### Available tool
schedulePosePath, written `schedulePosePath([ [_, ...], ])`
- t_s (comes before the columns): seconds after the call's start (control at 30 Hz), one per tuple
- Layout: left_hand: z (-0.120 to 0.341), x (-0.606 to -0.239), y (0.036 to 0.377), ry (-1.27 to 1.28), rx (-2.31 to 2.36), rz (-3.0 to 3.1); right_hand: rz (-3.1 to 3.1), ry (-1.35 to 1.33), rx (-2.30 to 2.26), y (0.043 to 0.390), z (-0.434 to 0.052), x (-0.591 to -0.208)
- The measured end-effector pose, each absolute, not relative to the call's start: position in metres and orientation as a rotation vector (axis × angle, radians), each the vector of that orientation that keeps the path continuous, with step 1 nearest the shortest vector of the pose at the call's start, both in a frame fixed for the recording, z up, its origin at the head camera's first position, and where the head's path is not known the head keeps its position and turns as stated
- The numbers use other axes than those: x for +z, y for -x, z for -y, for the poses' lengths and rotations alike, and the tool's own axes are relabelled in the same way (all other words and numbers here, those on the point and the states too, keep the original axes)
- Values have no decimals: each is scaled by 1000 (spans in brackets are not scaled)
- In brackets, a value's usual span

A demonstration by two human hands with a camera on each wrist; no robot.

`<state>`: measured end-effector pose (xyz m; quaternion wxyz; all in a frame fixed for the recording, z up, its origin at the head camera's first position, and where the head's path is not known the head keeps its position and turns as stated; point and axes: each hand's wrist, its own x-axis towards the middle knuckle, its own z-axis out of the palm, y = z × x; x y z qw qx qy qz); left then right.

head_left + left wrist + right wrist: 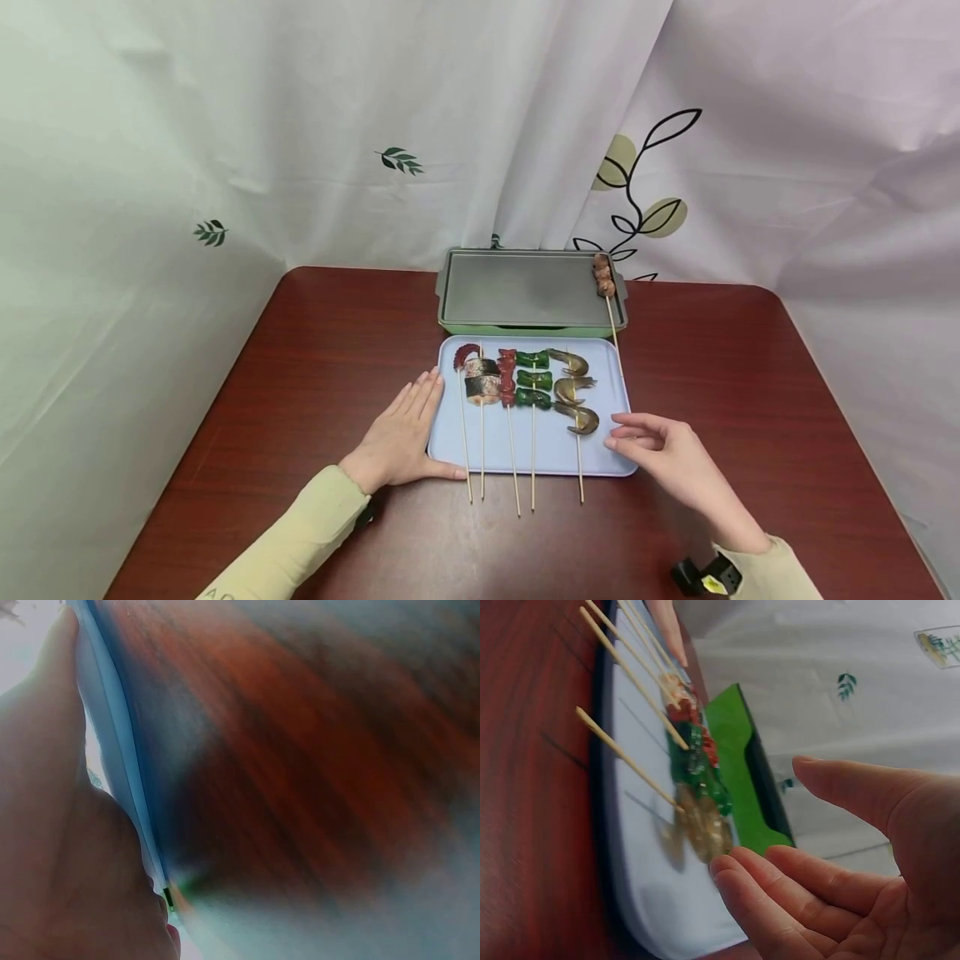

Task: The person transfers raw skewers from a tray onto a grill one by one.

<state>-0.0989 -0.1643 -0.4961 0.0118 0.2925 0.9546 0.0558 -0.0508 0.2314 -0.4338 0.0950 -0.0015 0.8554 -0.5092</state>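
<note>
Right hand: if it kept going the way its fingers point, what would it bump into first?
Probably the shrimp skewer. The right hand hovers open over the blue tray's right edge, fingertips aimed left at the nearest shrimp. How high the hand is above the tray is unclear, so it might pass over.

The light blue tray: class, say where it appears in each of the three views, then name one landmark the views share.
Head: the light blue tray lies at centre, between both hands, under the skewers.
Left wrist: only its edge shows, a thin strip running down the left beside the left hand.
Right wrist: it runs down the left-centre, skewers on it.
Shared landmark: the dark red table.
</note>
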Motion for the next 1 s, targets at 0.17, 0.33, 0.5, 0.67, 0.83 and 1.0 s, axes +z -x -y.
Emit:
schedulePosePath([
  [0.17, 163, -495, 99, -911, 176, -2978, -2503, -16, -1499, 49, -225, -445],
  [0.33, 162, -490, 98, -908, 177, -2967, -2494, -40, -1481, 46, -216, -452],
  [0.5, 163, -487, 98, -890, 149, -2948, -2562, -56, -1417, 47, -207, -458],
  [0.67, 163, -488, 99, -883, 157, -2949, -2678, -13, -1334, 51, -200, -465],
  [0.83, 162, -486, 98, -875, 158, -2940, -2732, 18, -1275, 51, -196, -468],
  [1.0, 161, -483, 98, -880, 145, -2936, -2743, 40, -1270, 49, -194, -469],
])
